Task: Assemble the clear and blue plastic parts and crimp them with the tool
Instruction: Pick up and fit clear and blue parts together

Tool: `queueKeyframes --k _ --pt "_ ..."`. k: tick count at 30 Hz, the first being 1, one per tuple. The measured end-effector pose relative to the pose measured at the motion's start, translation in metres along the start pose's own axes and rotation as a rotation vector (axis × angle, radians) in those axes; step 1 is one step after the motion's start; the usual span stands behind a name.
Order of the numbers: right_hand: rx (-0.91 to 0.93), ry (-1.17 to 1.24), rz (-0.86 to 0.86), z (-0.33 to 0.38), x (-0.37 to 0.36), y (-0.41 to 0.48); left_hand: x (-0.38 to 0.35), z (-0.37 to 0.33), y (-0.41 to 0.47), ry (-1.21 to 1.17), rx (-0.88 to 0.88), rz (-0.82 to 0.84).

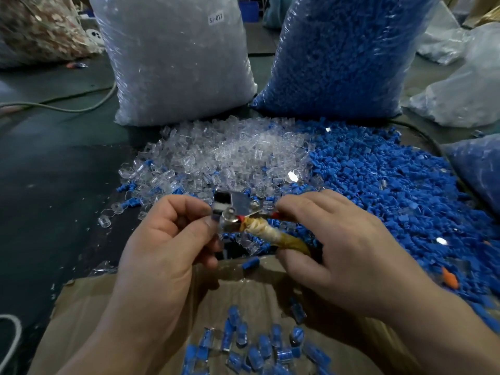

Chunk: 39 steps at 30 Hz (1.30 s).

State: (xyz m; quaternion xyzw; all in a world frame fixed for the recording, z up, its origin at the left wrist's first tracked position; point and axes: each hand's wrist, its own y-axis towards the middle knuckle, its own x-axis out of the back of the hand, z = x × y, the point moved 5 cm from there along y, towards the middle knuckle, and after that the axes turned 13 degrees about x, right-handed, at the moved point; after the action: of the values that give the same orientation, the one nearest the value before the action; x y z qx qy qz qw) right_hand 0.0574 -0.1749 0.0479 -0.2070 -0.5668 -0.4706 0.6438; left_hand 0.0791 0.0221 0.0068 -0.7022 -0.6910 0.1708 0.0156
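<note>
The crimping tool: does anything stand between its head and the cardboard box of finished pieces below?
Nothing visible does. Left hand and right hand hold the crimping tool above the far edge of the open cardboard box.

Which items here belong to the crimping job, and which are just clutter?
In the job: crimp tool, left hand at its head, right hand on its handles; clear parts pile; blue parts pile; assembled pieces in cardboard box; clear-parts sack; blue-parts sack.
Lying about: cable; patterned bag; orange piece.
</note>
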Motion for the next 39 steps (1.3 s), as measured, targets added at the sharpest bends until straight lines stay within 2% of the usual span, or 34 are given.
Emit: queueKeyframes --k 8,15,20,23,29,33,39 --pt "0.037 0.037 0.044 -0.001 0.000 0.000 0.004 -0.002 0.001 0.058 -0.090 0.009" --pt "0.044 -0.044 0.115 -0.002 -0.001 0.001 0.001 -0.002 0.000 0.085 -0.121 0.037" --pt "0.029 -0.032 0.090 0.000 0.004 0.002 0.004 -0.002 0.000 0.102 -0.141 0.030" --pt "0.014 0.013 0.058 -0.002 0.003 0.000 0.004 -0.002 0.000 0.170 -0.169 -0.046" --pt "-0.129 -0.143 0.007 -0.021 0.002 -0.001 0.010 0.003 0.004 0.197 -0.069 -0.135" --pt "-0.219 -0.232 0.108 -0.031 -0.001 0.002 0.000 0.008 -0.001 0.309 0.012 -0.088" --pt "-0.219 -0.224 0.116 -0.028 -0.004 0.005 -0.009 0.006 -0.006 0.407 0.019 -0.111"
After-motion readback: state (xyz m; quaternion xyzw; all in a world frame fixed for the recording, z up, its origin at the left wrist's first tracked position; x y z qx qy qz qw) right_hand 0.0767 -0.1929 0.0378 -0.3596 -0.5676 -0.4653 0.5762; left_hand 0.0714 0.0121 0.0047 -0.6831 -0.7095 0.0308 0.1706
